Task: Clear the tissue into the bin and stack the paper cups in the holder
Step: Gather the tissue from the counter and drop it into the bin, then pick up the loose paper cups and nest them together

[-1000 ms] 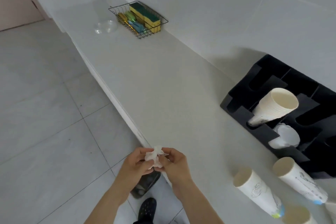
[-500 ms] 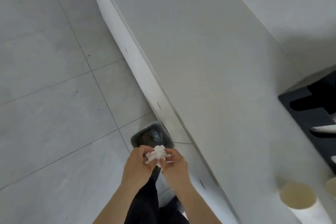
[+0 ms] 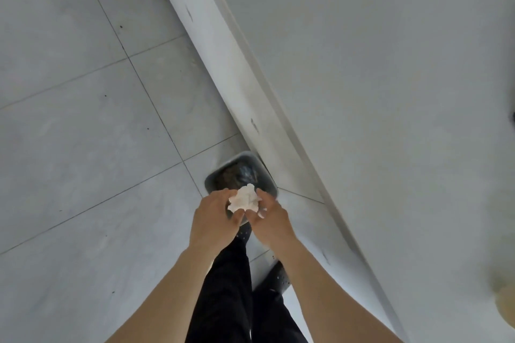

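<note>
A crumpled white tissue point(image 3: 244, 199) is pinched between the fingertips of my left hand point(image 3: 214, 217) and my right hand point(image 3: 271, 220). Both hands hover over the near side of a small dark bin point(image 3: 239, 172) that stands on the floor against the base of the counter. The bin's opening shows dark contents. A blurred paper cup point(image 3: 505, 303) lies at the far right edge on the counter. The cup holder is out of view.
The white counter point(image 3: 390, 92) runs diagonally across the right half, its front edge point(image 3: 250, 108) above the bin. Grey floor tiles point(image 3: 83, 133) fill the left. My black trousers and dark perforated shoes point(image 3: 276, 278) are below the hands.
The view has tilted down from the counter to the floor. My hands, still holding the tissue, have moved off the counter edge to above the bin.
</note>
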`<state>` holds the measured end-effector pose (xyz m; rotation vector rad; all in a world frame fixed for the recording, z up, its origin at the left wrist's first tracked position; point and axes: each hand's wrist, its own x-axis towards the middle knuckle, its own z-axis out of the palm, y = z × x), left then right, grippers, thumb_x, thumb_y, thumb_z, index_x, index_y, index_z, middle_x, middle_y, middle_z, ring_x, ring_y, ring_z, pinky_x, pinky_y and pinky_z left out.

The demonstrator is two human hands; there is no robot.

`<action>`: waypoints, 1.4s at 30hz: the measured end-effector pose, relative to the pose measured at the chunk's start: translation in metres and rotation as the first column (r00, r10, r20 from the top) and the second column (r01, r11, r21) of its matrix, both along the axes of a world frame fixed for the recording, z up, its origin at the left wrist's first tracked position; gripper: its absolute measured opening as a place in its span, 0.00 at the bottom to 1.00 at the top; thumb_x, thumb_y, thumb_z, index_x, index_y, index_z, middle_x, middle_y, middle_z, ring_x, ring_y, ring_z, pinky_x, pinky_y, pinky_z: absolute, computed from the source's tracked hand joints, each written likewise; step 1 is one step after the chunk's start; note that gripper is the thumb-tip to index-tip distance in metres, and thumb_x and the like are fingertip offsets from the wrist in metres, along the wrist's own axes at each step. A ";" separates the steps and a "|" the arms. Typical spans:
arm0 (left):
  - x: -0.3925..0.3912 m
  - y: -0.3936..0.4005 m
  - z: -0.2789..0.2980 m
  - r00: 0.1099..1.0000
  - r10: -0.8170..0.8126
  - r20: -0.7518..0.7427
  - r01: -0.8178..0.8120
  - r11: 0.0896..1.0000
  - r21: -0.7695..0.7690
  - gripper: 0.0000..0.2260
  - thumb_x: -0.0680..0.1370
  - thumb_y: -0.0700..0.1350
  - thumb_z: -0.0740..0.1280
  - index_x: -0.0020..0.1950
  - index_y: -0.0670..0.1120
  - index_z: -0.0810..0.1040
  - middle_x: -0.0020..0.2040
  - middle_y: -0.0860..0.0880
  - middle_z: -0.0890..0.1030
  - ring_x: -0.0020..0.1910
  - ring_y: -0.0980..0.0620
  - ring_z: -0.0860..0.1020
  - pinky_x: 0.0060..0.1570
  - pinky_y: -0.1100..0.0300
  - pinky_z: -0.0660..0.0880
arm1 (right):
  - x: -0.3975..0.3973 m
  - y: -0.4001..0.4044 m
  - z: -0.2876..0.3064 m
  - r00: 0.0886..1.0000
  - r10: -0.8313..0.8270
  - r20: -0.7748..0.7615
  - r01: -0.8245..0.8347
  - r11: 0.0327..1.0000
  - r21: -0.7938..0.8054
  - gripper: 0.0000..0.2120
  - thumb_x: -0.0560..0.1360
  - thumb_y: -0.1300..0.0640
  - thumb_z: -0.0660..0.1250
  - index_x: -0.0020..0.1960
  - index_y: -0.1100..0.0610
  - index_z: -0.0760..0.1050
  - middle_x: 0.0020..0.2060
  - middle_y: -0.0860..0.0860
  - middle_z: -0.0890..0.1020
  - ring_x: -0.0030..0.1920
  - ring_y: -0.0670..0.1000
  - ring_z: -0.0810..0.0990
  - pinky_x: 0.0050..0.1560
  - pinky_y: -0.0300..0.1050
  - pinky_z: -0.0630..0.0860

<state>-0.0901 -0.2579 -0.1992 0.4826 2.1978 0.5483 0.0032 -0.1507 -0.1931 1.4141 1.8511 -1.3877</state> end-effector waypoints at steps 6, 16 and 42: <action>-0.016 -0.011 0.007 0.972 -0.214 -0.097 0.201 0.972 -0.124 0.28 0.79 0.52 0.68 0.78 0.50 0.64 0.76 0.49 0.69 0.75 0.47 0.66 0.73 0.49 0.67 | 0.008 0.011 0.018 0.925 0.350 0.148 -0.368 0.921 0.125 0.33 0.81 0.51 0.65 0.81 0.51 0.54 0.79 0.53 0.63 0.76 0.56 0.66 0.73 0.52 0.67; -0.053 -0.004 0.086 0.847 -0.425 -0.319 0.392 0.905 -0.166 0.29 0.79 0.55 0.67 0.78 0.51 0.63 0.77 0.51 0.68 0.76 0.49 0.65 0.75 0.52 0.63 | -0.006 0.016 0.088 0.790 0.585 0.182 -0.601 0.681 0.418 0.31 0.80 0.48 0.63 0.78 0.55 0.57 0.75 0.56 0.65 0.75 0.57 0.64 0.76 0.52 0.63; 0.114 0.217 0.245 0.420 -0.720 -0.553 0.901 0.404 0.158 0.36 0.78 0.62 0.65 0.81 0.57 0.53 0.82 0.56 0.58 0.79 0.54 0.58 0.78 0.54 0.57 | 0.233 0.127 0.269 0.994 -0.110 0.007 0.054 0.541 0.839 0.29 0.80 0.53 0.65 0.78 0.56 0.61 0.76 0.53 0.67 0.76 0.56 0.64 0.76 0.49 0.61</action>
